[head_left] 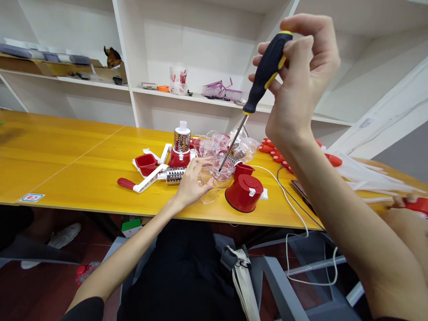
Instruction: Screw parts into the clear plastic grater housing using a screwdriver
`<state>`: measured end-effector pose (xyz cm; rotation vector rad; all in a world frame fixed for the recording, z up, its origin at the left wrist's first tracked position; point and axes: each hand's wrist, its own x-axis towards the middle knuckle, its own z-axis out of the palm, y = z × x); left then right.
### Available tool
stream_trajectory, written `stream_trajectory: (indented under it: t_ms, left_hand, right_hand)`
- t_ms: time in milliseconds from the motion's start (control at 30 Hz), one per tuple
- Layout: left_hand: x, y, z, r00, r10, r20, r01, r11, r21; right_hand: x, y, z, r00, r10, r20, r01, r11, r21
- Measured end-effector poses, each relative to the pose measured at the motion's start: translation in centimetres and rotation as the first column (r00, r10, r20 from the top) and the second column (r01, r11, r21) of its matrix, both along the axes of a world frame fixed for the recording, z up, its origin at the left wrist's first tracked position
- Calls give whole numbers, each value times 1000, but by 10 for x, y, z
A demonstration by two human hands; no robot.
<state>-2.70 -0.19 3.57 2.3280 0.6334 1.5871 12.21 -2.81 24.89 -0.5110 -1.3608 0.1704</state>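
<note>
My right hand [306, 76] is raised high, its fingers closed around the black and yellow handle of a screwdriver [265, 73]. The shaft slants down to the left, its tip at a clear plastic part [224, 169] on the table. Thumb and fingers of my left hand [194, 183] hold that clear part from the left; its exact shape is hard to make out. Beside my left hand lie a metal grater drum [174, 175] and a white crank with a red handle [143, 183]. A red base [246, 194] stands just right of the clear part.
Behind my left hand stands a red grater body with a metal drum [182, 141], near more clear parts [210, 147]. A white cable [284, 189] runs off the front edge. Another person's hand [399, 201] holds something red at far right. Shelves [200, 96] rise behind the table.
</note>
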Motion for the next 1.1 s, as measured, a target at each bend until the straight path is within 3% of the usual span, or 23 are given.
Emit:
stream_trajectory:
  t_ms: [267,467,800,1000,1100]
  left_hand:
    - [1,0,0,1000,5,9,-5,1000,9]
    - [0,1,-1,1000,3,-2,-3,1000,14]
    - [0,0,0,1000,-7,1,7,1000,5]
    - [0,1,0,1000,-5,0,5,1000,11]
    - [0,1,0,1000,-6,0,6,1000,12]
  right_hand:
    - [2,-1,-3,995,-21,94,16,999,50]
    - [0,-3,-4,999,26,43,-26,1000,2]
    - [2,-4,-5,992,-64,107,54,995,89]
    - [2,-3,-5,996,-75,47,77,996,-41]
    - [0,-4,-5,994,-79,72,82,996,-41]
